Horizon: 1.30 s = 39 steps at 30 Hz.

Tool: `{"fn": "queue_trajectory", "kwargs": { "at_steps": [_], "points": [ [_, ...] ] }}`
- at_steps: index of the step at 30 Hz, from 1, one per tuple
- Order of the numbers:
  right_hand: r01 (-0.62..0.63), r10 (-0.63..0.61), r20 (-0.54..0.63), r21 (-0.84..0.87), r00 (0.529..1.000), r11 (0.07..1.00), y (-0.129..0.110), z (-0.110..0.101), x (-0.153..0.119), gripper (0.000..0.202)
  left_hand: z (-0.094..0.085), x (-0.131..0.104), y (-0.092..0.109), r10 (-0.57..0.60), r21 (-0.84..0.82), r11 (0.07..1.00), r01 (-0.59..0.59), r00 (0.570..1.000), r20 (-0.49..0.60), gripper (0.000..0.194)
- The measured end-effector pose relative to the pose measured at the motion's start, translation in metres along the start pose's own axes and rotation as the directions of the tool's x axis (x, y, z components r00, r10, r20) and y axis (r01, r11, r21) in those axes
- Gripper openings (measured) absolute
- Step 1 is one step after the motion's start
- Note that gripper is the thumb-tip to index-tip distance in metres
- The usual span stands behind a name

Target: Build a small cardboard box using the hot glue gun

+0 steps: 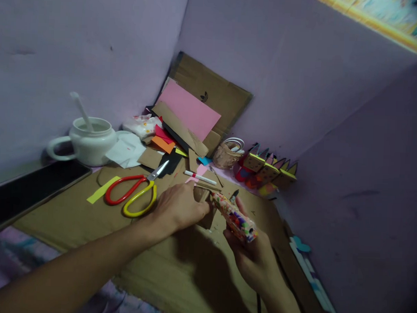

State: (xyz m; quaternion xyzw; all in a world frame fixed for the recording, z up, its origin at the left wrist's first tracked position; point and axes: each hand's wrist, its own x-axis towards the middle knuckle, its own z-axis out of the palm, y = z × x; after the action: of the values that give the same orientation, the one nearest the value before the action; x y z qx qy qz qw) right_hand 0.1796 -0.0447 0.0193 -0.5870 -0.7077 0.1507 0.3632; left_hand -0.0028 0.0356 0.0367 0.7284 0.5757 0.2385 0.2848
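My right hand point(249, 254) is wrapped round a hot glue gun point(235, 217) with a multicoloured, patterned body. A black cord point(259, 306) hangs below that hand. The gun's front end points left, close by a small brown cardboard piece point(206, 216). My left hand point(181, 206) grips this piece, thumb along its near side; part of it is hidden by the fingers. Scissors point(149, 179) with one red and one yellow handle lie left of my left hand, blades partly apart. Just beyond the cardboard piece is a white marker point(200, 177) with a red band.
A white mug point(92, 143) with a stick in it stands at the left, behind a dark flat device point(32, 196). Paper and cardboard scraps point(163, 144) pile up against the wall. A brown cup point(225, 155) and decorated holders point(268, 165) stand at the back right.
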Motion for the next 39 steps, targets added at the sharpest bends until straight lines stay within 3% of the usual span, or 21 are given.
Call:
{"fn": "queue_trajectory", "kwargs": {
  "at_steps": [20, 30, 35, 39],
  "points": [
    [0.025, -0.026, -0.013, -0.085, 1.0, 0.996, 0.003, -0.005, -0.004, 0.046, 0.003, 0.004, -0.005, 0.063, -0.024, 0.998, -0.064, 0.996, -0.059, 0.052],
    [0.031, -0.033, -0.008, -0.168, 0.999, 0.985, 0.005, -0.007, -0.005, 0.047, 0.0, 0.002, -0.003, 0.082, -0.099, 0.991, -0.089, 0.994, -0.074, 0.044],
    [-0.039, 0.034, -0.042, -0.126, 0.999, 0.991, 0.01, -0.011, -0.007, 0.043, -0.002, 0.004, -0.005, 0.081, -0.063, 0.995, -0.083, 0.996, -0.033, 0.046],
    [-0.135, 0.138, -0.113, 0.032, 0.984, 0.99, 0.016, -0.015, -0.005, 0.038, 0.0, 0.008, -0.009, 0.081, -0.188, 0.979, -0.076, 0.997, 0.02, 0.048]
  ]
}}
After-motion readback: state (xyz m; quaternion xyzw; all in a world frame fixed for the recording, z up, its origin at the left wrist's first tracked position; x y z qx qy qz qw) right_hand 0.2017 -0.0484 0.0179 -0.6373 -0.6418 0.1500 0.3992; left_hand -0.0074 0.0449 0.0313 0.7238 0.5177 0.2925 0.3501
